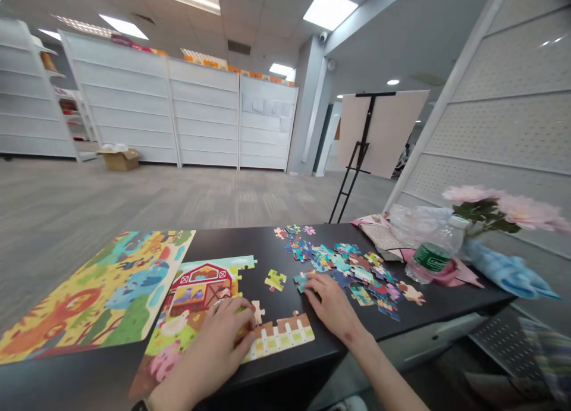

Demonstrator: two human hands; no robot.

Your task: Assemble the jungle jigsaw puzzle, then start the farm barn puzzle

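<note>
A partly joined farm puzzle (200,274) with a red barn lies on the black table. My left hand (223,336) rests over its right part, fingers curled and pressed together; whatever they hold is hidden beneath them. My right hand (330,301) is to the right of the puzzle, its fingertips closed on a teal puzzle piece (300,282) at the left edge of the loose pieces (352,265). Between my hands, a single green puzzle piece (275,280) lies apart. A joined fence strip (285,336) runs along the puzzle's lower edge.
A colourful animal picture sheet (120,280) lies at the left. On the right are a plastic bottle (430,259) with a green label, crumpled plastic and cloth, and pink flowers (504,206). An easel (368,137) and white shelving (200,113) stand beyond the table (241,238).
</note>
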